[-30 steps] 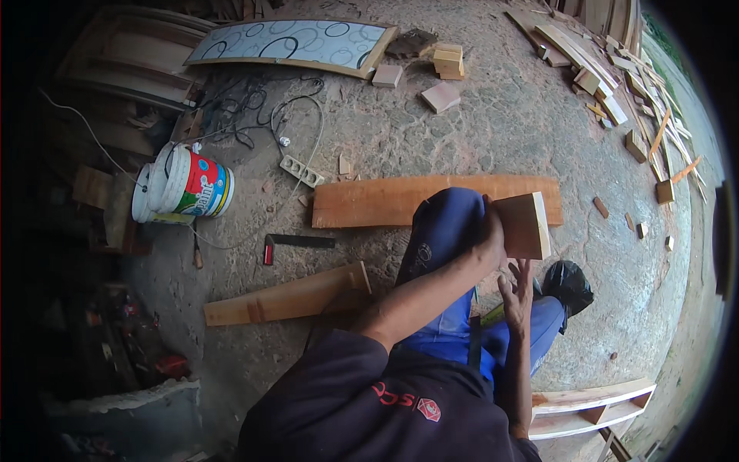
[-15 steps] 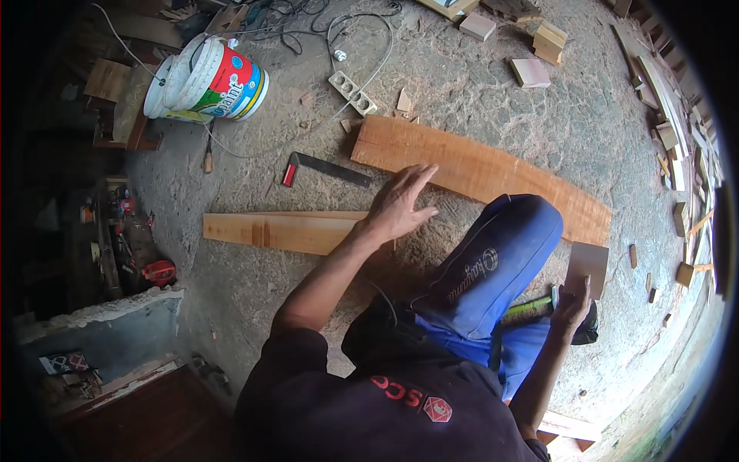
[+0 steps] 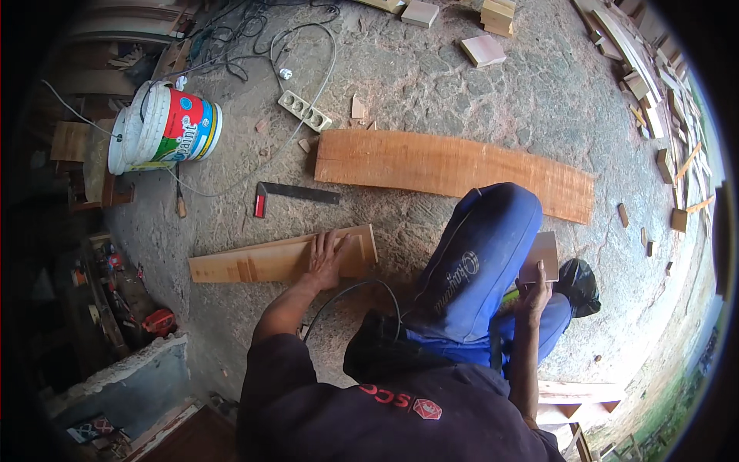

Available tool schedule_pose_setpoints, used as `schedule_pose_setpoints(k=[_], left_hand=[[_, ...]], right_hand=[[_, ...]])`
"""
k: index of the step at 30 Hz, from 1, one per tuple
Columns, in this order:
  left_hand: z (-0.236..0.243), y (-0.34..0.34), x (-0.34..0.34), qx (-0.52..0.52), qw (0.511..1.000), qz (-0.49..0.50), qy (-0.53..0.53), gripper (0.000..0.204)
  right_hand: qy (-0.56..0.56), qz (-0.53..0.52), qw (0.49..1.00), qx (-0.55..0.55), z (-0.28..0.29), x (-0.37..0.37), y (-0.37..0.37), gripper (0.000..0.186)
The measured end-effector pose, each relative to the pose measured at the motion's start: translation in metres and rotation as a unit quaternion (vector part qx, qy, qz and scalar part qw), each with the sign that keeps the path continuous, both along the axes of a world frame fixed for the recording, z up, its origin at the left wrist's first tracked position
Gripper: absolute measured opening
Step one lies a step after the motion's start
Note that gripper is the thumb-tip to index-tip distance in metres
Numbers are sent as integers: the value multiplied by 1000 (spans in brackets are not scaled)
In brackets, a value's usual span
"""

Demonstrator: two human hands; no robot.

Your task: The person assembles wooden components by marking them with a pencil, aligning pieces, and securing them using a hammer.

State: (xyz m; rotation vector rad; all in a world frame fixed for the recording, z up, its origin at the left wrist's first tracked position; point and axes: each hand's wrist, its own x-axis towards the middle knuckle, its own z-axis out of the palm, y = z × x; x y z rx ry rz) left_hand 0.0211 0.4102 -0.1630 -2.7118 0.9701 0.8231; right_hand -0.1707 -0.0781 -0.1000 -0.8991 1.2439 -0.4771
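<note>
Head view: left hand [image 3: 325, 266], fingers spread on the pale plank [image 3: 231, 266] lying on the floor [image 3: 416, 85]; right hand [image 3: 533, 299] grasping a brown block [image 3: 544, 250] beside the knee [image 3: 508, 202] (by its near edge, so a loosened grip could drop it).

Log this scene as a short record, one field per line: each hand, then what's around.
Left hand: fingers spread on a pale board
Right hand: grip closed on a brown wooden block
Plank: long reddish-brown plank on the floor, partly behind a blue-clad knee
Tool: black try square, red handle
Farther left: power strip, paint bucket
</note>
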Motion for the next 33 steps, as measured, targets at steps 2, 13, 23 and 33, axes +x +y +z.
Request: schedule_pose_setpoints(k=[2,13,23,33], left_hand=[[0,-14,10,18,1000,-19,16,113],[1,-42,28,-59,997,-42,-8,106],[-3,-175,21,-203,969,-133,-42,102],[40,-24,34,18,1000,7,9,104]], right_hand=[[13,21,1000,-4,-2,0,1,47],[-23,5,999,-28,-12,-9,3,33],[-13,-24,999,-25,-9,1,-3,34],[-112,-83,988,60,-11,-7,-42,45]])
